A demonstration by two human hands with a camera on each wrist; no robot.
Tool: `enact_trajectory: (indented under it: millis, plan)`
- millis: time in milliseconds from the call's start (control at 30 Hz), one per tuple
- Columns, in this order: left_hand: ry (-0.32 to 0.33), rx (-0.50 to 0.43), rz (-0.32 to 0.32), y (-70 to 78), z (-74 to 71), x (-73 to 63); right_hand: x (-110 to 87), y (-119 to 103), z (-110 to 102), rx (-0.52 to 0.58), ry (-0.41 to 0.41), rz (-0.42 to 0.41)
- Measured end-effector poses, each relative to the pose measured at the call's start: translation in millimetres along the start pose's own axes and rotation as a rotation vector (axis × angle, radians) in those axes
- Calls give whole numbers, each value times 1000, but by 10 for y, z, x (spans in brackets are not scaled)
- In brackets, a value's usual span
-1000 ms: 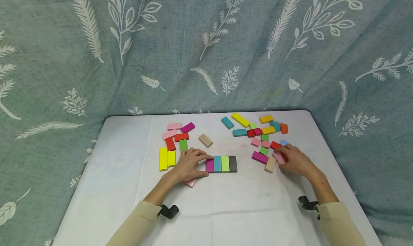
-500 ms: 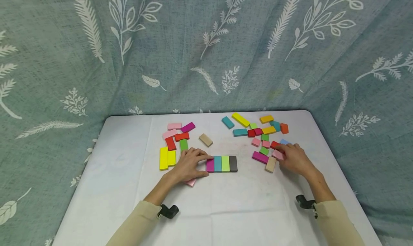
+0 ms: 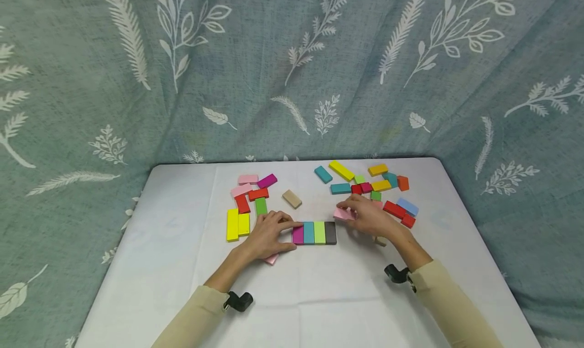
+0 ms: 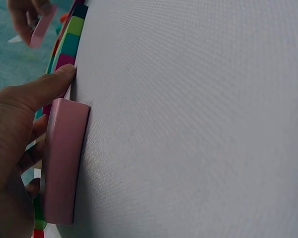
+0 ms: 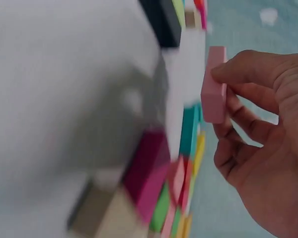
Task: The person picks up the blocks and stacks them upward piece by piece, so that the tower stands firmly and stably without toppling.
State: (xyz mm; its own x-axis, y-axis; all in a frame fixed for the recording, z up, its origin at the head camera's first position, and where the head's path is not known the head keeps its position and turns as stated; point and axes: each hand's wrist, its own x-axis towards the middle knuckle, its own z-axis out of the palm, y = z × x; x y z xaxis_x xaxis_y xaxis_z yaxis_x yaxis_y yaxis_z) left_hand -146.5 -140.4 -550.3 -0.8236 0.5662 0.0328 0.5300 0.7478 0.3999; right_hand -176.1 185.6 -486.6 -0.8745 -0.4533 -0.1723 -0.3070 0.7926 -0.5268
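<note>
Four blocks lie side by side in a row mid-table: magenta [image 3: 298, 235], teal [image 3: 308, 233], lime green [image 3: 319, 233] and dark grey [image 3: 330, 233]. At the row's left end, my left hand [image 3: 268, 234] holds the magenta block between thumb and index finger at its two short ends. A pink block [image 4: 65, 161] lies on the table beside that hand, partly hidden under it in the head view. My right hand [image 3: 369, 217] pinches another pink block [image 5: 214, 85] between thumb and fingers, raised above the table to the right of the row's dark end.
To the left lie yellow [image 3: 232, 225], red, pink and green blocks, with a wooden-coloured block [image 3: 292, 199] behind the row. Several more blocks, including a blue one [image 3: 407, 206], are scattered right and behind. My right arm covers some, among them a magenta block [image 5: 148, 173].
My right hand has lifted the pink block from the right-hand scatter and carried it left toward the row. The left hand stays at the magenta block.
</note>
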Motion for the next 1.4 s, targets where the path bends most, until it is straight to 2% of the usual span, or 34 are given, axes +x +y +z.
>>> enact_trajectory:
  millis: [133,267,500,633,900,1167,1400]
  plan:
    - [4,11,4,3,3,-1,217,-245,134,14,-57,-64]
    - [0,22,7,3,5,1,418,-387,241,20,-107,-139]
    - [3,31,16,-7,4,10,707,-438,366,-13,-141,-226]
    - [3,32,7,-5,7,2,803,-429,399,3,-160,-236]
    - [24,11,16,-5,26,-8,862,-391,458,58,-206,-187]
    - [6,25,-1,-14,19,-1,868,-348,487,112,-215,-185]
    - [25,30,25,-14,30,-17,862,-343,497,128,-232,-201]
